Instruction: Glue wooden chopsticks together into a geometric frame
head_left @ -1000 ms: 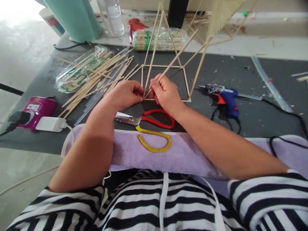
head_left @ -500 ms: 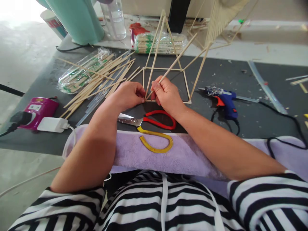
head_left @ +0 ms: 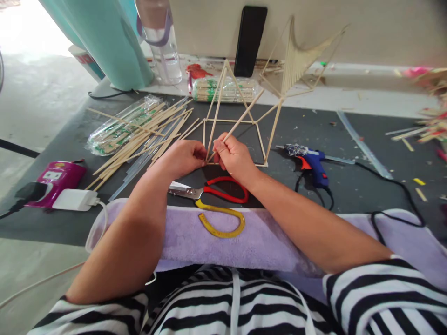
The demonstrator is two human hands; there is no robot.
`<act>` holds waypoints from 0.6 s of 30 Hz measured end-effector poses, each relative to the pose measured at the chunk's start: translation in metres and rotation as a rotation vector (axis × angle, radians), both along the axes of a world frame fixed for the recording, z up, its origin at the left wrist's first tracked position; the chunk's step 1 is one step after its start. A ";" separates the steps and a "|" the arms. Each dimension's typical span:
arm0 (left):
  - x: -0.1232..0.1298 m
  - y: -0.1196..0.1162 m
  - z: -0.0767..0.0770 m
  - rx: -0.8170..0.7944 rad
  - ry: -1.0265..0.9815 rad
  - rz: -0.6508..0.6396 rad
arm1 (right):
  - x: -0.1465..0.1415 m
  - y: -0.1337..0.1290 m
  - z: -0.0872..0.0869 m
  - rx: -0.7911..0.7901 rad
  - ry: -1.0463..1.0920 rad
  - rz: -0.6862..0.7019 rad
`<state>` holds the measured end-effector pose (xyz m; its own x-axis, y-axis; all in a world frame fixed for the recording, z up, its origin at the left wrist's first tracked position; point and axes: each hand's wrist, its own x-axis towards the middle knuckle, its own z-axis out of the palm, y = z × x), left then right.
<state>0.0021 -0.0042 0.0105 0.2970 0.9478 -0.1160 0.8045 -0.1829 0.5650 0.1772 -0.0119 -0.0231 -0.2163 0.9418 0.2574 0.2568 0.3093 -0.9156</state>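
My right hand (head_left: 235, 157) is closed around a thin wooden stick (head_left: 247, 110), which slants up to the right. The stick's lower end reaches the near left corner of a stick frame (head_left: 228, 121), built as a square base with sticks rising to a peak. At that same corner, the fingers of my left hand (head_left: 182, 158) are pinched on the frame; fingertips and joint are partly hidden. Just in front of my hands lie scissors (head_left: 226, 190) with one red and one yellow handle, their blades partly behind my left forearm.
Loose sticks (head_left: 139, 135) and clear glue sticks lie left, beside a wrapped stick pack (head_left: 118, 128). To the right rests a blue glue gun (head_left: 310, 163) with a black cord. Behind stand a phone (head_left: 250, 42), a bottle (head_left: 164, 51) and a finished-looking stick model (head_left: 296, 65).
The view has tilted upward, so everything sits lower and more of the back shows. Both hands keep the same hold at the frame's corner, with little visible movement.
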 end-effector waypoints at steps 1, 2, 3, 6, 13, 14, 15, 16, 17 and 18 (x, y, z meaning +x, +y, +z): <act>-0.001 0.001 -0.002 0.008 -0.003 -0.012 | 0.000 0.000 0.000 -0.005 0.002 -0.001; -0.003 0.002 -0.005 0.010 -0.016 -0.025 | 0.000 0.000 0.000 -0.007 0.005 -0.001; -0.004 0.004 -0.008 0.006 -0.034 -0.036 | -0.001 0.001 0.000 -0.008 0.009 0.000; -0.007 0.008 -0.017 -0.017 -0.084 -0.048 | -0.001 0.002 -0.002 -0.003 0.014 0.008; -0.006 0.009 -0.016 -0.029 -0.057 -0.027 | -0.001 0.000 0.000 -0.013 -0.002 0.004; -0.006 0.008 -0.014 -0.028 -0.054 -0.023 | -0.001 -0.001 0.001 -0.018 -0.005 0.003; -0.005 0.007 -0.013 -0.023 -0.050 -0.019 | -0.001 -0.001 0.002 -0.021 -0.006 0.002; -0.004 0.007 -0.012 -0.020 -0.044 -0.016 | -0.001 -0.002 0.002 -0.023 -0.007 0.001; -0.003 0.006 -0.011 -0.021 -0.037 -0.016 | 0.000 -0.002 0.002 -0.025 -0.007 0.000; -0.003 0.006 -0.010 -0.023 -0.030 -0.015 | 0.000 -0.002 0.002 -0.027 -0.007 -0.001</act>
<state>-0.0007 0.0020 0.0007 0.3150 0.9404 -0.1284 0.7846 -0.1819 0.5927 0.1772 -0.0138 -0.0209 -0.2175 0.9485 0.2304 0.2632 0.2843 -0.9219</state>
